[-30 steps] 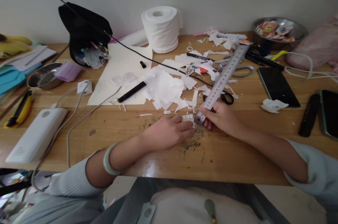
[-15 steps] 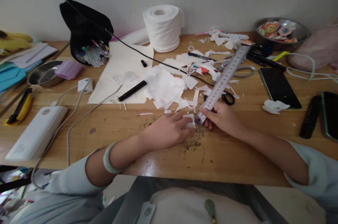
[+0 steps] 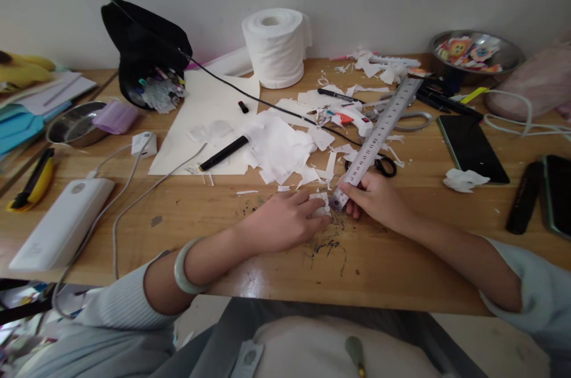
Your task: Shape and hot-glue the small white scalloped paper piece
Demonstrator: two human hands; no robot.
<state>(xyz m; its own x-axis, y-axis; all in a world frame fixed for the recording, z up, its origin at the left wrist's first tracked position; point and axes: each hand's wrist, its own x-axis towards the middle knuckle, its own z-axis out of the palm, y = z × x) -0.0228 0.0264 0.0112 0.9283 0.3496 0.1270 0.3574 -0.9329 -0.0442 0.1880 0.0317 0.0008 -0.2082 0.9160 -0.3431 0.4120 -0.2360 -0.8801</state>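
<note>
My right hand [image 3: 379, 199] grips the near end of a metal ruler [image 3: 377, 139], thumb on top and fingers curled under. The ruler slants away to the upper right, across scissors [image 3: 384, 166] and scraps. My left hand [image 3: 285, 220] rests on the wooden table [image 3: 276, 277], its fingers holding a small white piece of paper [image 3: 318, 203] with a dark outline drawn on it. Part of that piece is hidden beneath the fingers. The ruler's near end lies just right of it. Dark ink marks [image 3: 330, 247] stain the wood below the hands.
Paper scraps [image 3: 281, 149], a black marker [image 3: 223, 153] and a tissue roll [image 3: 273, 48] lie beyond the hands. On the right are a phone [image 3: 473, 148] and a metal bowl [image 3: 513, 60] of cutouts. A white power bank [image 3: 62, 223] with cables sits left. A black cable [image 3: 232, 85] crosses above.
</note>
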